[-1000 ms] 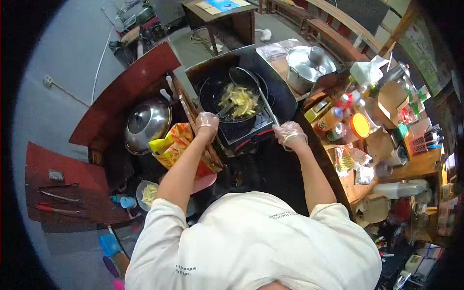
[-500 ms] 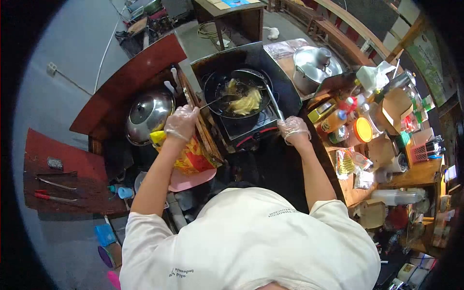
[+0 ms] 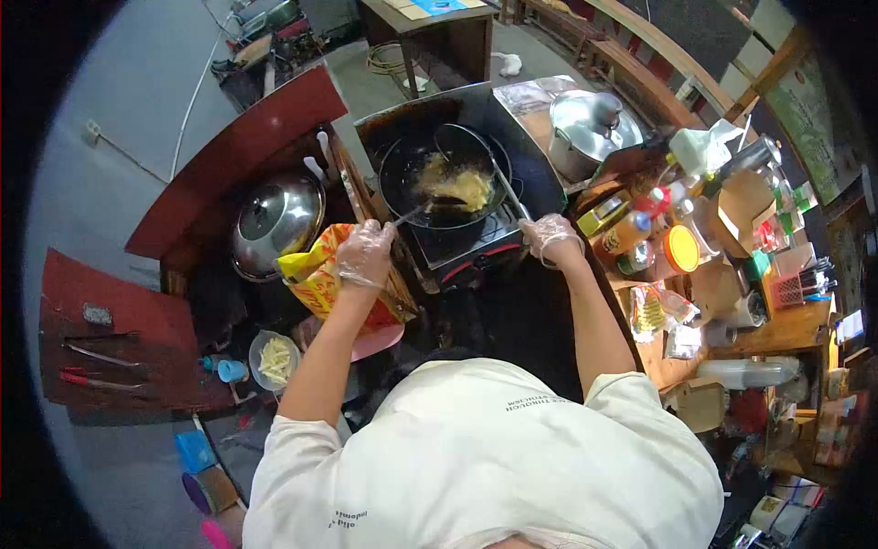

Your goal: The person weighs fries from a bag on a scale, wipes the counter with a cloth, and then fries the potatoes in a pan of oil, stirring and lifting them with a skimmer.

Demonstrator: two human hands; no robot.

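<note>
A dark wok (image 3: pixel 393 183) sits on the gas stove (image 3: pixel 471 252), with pale yellow strips of food (image 3: pixel 469 190) bubbling in oil. In a clear plastic glove, my left hand (image 3: pixel 366 252) is closed around the handle of a spatula (image 3: pixel 410 216) whose blade lies in the oil at the food's near side. My right hand (image 3: pixel 551 240), also gloved, grips the long handle of a round strainer (image 3: pixel 465 146), held over the far part of the wok. A yellow and red bag (image 3: pixel 315 274) stands beside and below my left hand.
A lidded pan (image 3: pixel 279 220) is on the left, and a bowl of pale strips (image 3: pixel 274 360) sits below it. Behind the stove on the right stands a lidded pot (image 3: pixel 576 151). Bottles, jars and boxes crowd the right-hand wooden counter (image 3: pixel 768 340). Metal guards surround the stove.
My left hand has moved right and slightly down, pushing the spatula further into the wok. The strainer has shifted left over the wok. The bowl of strips has come into view.
</note>
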